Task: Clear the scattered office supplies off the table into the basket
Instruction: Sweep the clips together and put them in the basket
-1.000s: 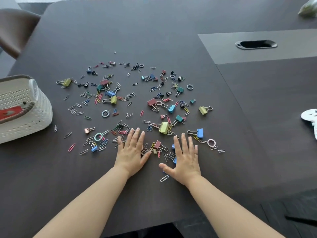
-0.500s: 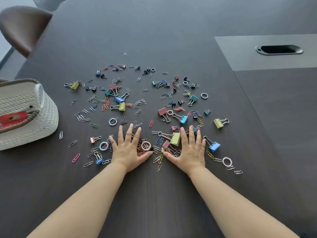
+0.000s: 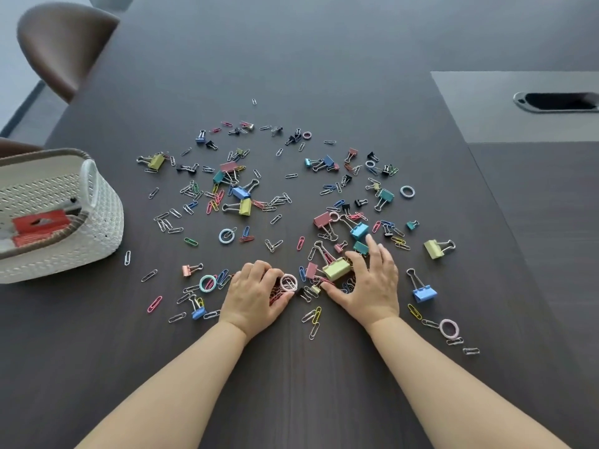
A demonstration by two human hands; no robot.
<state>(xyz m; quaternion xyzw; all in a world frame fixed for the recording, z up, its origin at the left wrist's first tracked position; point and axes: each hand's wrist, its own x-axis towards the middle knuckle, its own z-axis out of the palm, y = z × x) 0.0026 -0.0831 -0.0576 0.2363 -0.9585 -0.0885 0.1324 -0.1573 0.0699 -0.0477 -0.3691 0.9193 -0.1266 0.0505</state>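
Under both hands, the dark table [image 3: 324, 384] bears a scatter of clips [image 3: 241, 192] spreading ahead and to either side, and the white basket [image 3: 97, 228] stands well left of the left hand [image 3: 254, 296]. The left hand is curled round a red clump of clips, a pink ring [image 3: 288, 282] at its fingertips. The right hand [image 3: 371, 286] arches bent fingers over more beside a green binder clip [image 3: 337, 269]; whether it grips any cannot be told.
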